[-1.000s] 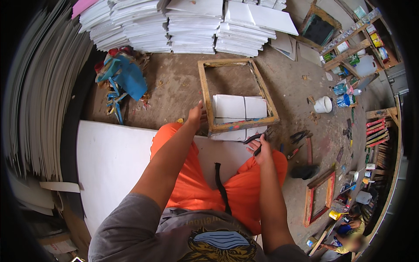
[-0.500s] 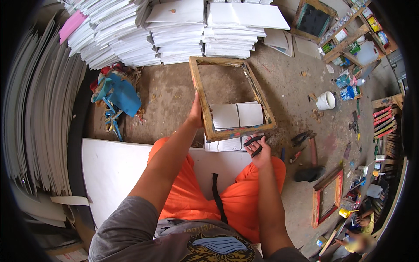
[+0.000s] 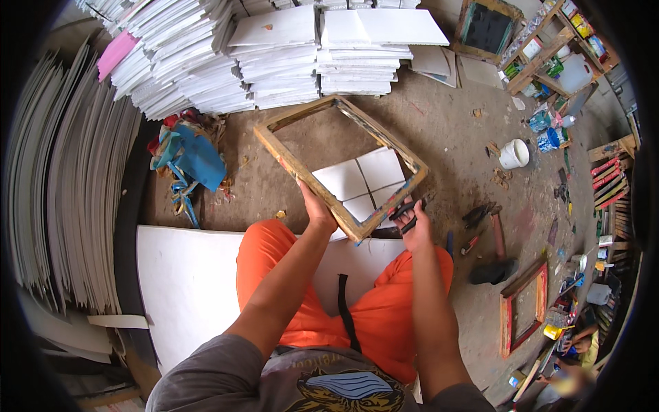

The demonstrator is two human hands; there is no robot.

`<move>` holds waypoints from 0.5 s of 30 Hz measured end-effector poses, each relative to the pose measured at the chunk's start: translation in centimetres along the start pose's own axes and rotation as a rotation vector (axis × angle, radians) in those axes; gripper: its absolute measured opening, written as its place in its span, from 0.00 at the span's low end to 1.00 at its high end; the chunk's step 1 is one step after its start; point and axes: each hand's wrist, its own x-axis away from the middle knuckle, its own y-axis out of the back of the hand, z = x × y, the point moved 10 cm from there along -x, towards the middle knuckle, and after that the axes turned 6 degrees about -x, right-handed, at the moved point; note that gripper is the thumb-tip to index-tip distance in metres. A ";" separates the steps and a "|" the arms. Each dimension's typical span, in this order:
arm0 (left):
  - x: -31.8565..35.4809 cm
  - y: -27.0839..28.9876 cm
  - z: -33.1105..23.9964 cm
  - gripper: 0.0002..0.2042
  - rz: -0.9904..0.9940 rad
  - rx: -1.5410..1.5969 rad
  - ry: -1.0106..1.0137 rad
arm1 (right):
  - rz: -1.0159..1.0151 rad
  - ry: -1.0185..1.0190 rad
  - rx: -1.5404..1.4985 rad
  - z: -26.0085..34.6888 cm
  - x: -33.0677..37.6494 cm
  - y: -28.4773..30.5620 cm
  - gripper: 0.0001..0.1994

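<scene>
A bare wooden frame (image 3: 305,173), stained with paint, is tilted above the floor in front of my knees. My left hand (image 3: 317,209) grips its near left side. Beside the near right side is my right hand (image 3: 416,230), closed around pliers with black handles (image 3: 410,225); their jaws are hidden. Whether the right fingers also touch the frame, I cannot tell. Through the frame's opening shows a bundle of white sheets (image 3: 343,180), tied crosswise with a dark band and lying on the floor.
Tall stacks of white board (image 3: 274,58) stand at the back. Grey sheets (image 3: 75,185) lean at the left, near blue rags (image 3: 199,158). A hammer (image 3: 498,237), a red frame (image 3: 525,309) and a white bucket (image 3: 513,154) are at the right. Another person (image 3: 583,343) sits far right.
My left hand has turned the frame counterclockwise and its near corner has come closer to me. The right hand, with the pliers, has moved slightly to the right, beside the frame's edge.
</scene>
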 end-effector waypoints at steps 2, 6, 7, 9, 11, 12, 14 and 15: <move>0.5 0.0 0.3 0.42 -0.027 0.102 -0.016 | 0.013 0.024 0.080 1.1 -0.3 -1.0 0.28; 0.7 -0.5 -0.9 0.41 0.021 0.218 -0.218 | -0.030 0.059 0.312 3.4 1.5 -2.0 0.27; 0.4 -0.3 -0.7 0.42 0.007 0.247 -0.203 | -0.028 0.053 0.366 3.7 2.6 -2.2 0.27; -0.8 0.9 -0.2 0.42 -0.030 0.306 -0.179 | -0.003 -0.009 0.416 2.7 5.2 -2.7 0.26; -2.2 2.9 1.2 0.43 -0.093 0.250 -0.180 | 0.077 -0.102 0.452 0.8 7.8 -3.3 0.26; -3.4 4.4 1.8 0.44 -0.099 0.222 -0.201 | 0.124 -0.152 0.464 -0.9 8.8 -3.7 0.26; -3.8 5.2 3.3 0.46 -0.113 0.174 -0.150 | 0.169 -0.242 0.499 -3.6 10.9 -4.1 0.25; -3.4 5.3 4.1 0.48 -0.125 0.156 -0.090 | 0.168 -0.276 0.475 -5.0 11.4 -3.9 0.24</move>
